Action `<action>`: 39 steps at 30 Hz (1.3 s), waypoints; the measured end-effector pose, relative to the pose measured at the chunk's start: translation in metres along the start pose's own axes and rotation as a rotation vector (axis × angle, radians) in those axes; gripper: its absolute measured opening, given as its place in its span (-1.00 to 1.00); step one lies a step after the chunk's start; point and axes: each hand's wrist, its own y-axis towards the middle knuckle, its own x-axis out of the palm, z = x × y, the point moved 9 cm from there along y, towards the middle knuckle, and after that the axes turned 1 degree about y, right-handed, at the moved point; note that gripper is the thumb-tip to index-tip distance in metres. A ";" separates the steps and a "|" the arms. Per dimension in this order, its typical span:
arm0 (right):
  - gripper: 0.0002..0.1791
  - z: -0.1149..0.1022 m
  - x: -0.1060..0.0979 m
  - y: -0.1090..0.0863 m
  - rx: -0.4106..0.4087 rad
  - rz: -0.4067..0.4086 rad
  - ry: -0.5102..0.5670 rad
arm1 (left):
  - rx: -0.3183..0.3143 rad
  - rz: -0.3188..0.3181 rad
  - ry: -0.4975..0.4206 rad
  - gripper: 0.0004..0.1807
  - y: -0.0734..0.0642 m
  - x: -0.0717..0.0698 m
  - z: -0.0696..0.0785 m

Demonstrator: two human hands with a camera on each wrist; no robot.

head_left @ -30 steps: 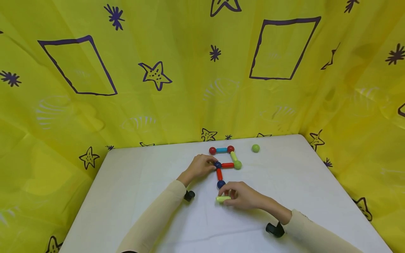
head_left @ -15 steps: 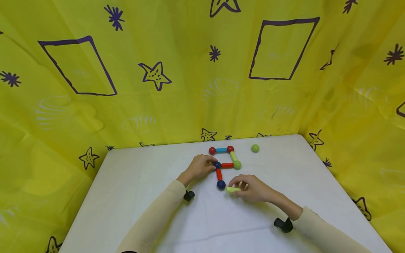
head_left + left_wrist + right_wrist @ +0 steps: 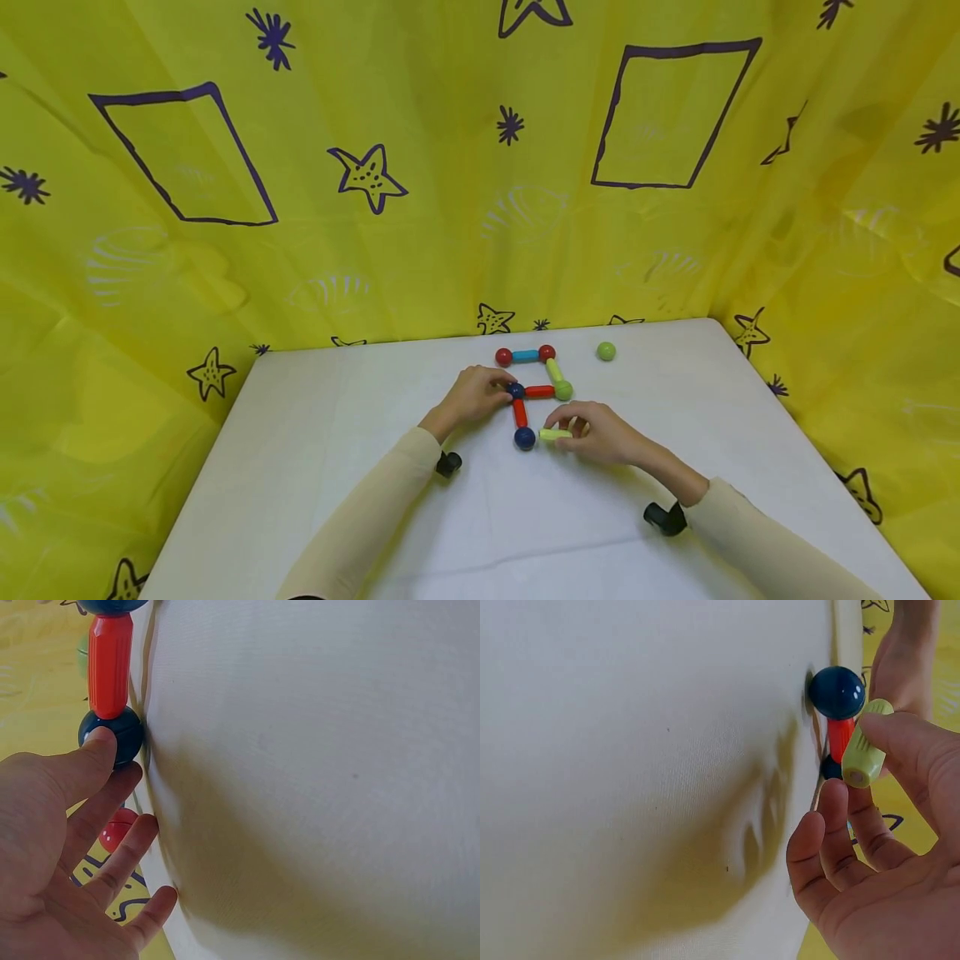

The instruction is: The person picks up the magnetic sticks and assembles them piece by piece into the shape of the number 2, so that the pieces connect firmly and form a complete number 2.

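Observation:
My left hand (image 3: 477,393) pinches a dark blue ball (image 3: 112,736) between thumb and forefinger. From that ball one red rod (image 3: 539,392) runs right to a green ball (image 3: 563,390), and another red rod (image 3: 110,667) runs toward me to a second blue ball (image 3: 524,438). Beyond the green ball, a yellow-green rod (image 3: 554,370), a red ball (image 3: 547,353), a light blue rod (image 3: 526,356) and another red ball (image 3: 504,357) continue the chain. My right hand (image 3: 600,433) pinches a loose pale yellow-green rod (image 3: 865,746), its end just right of the near blue ball.
A single green ball (image 3: 606,351) lies at the back right of the white table (image 3: 337,400). A yellow curtain (image 3: 420,267) with drawn stars surrounds the table's back and sides. A black wrist camera (image 3: 664,518) hangs under the right forearm.
My right hand has carried the pale rod away from me and slightly right, from in front of the near blue ball to its right side. The left hand stays on its ball.

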 end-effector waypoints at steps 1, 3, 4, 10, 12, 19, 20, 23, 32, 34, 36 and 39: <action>-0.76 0.002 -0.001 0.001 0.008 0.002 -0.002 | -0.002 0.000 -0.003 -0.70 0.000 0.000 0.000; -0.76 0.005 -0.001 0.004 0.016 0.004 -0.004 | 0.000 0.000 -0.007 -0.70 0.000 0.000 0.000; -0.76 0.006 -0.001 0.006 0.020 0.005 -0.004 | 0.001 -0.001 -0.007 -0.70 0.000 0.000 -0.001; -0.77 0.011 0.002 0.011 0.021 -0.006 -0.022 | 0.006 -0.007 -0.009 -0.70 0.000 0.000 -0.001; -0.78 0.011 0.003 0.012 0.013 -0.011 -0.026 | 0.006 -0.009 -0.010 -0.70 0.000 0.000 0.000; -0.79 0.010 0.005 0.015 0.013 -0.029 -0.027 | -0.011 -0.011 -0.013 -0.69 0.000 0.001 -0.002; -0.79 0.010 0.006 0.015 0.016 -0.031 -0.029 | -0.012 -0.011 -0.015 -0.69 0.000 0.001 -0.002; -0.79 0.010 0.007 0.016 0.019 -0.033 -0.030 | -0.016 -0.011 -0.017 -0.69 0.000 0.001 -0.003; -0.79 0.014 0.014 0.018 0.022 -0.026 -0.059 | -0.023 -0.011 -0.011 -0.69 0.000 0.001 -0.004; -0.79 0.015 0.014 0.017 0.026 -0.023 -0.062 | -0.022 -0.010 -0.013 -0.69 0.001 0.001 -0.004; -0.79 0.015 0.014 0.017 0.027 -0.023 -0.064 | -0.019 -0.009 -0.014 -0.69 0.001 0.001 -0.004; -0.79 0.016 0.015 0.017 0.025 -0.025 -0.064 | -0.018 -0.010 -0.014 -0.69 0.001 0.002 -0.005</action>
